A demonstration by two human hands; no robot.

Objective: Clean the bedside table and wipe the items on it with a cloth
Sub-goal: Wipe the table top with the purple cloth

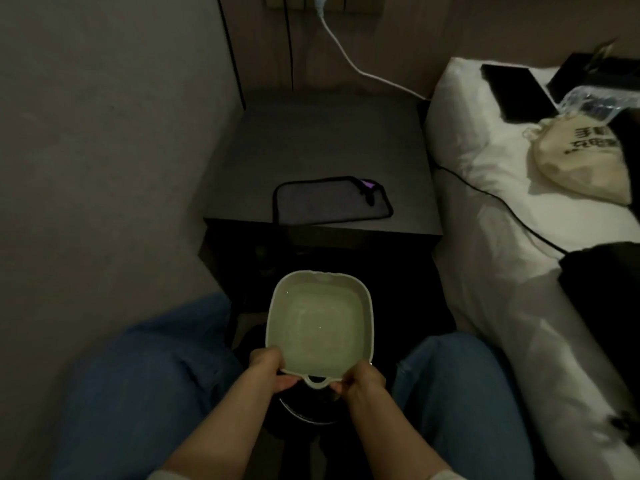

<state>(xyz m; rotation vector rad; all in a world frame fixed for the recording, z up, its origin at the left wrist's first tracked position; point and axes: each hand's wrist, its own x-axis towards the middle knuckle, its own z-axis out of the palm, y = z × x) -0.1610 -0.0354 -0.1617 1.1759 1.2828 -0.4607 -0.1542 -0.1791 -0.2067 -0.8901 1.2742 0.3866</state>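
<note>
Head view shows my left hand (269,366) and right hand (363,379) each pinching the near rim of the basin (320,323), while the cloth (332,202) lies on the table (311,140).

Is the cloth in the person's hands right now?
No, the cloth lies on the bedside table; both hands grip the basin.

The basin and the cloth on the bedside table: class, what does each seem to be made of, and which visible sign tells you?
Basin: probably moulded plastic, pale and smooth, with a thin rolled rim, rounded corners and a moulded loop handle.
Cloth: likely microfibre or similar soft fabric, matt grey, lying flat with a dark stitched edge.
</note>
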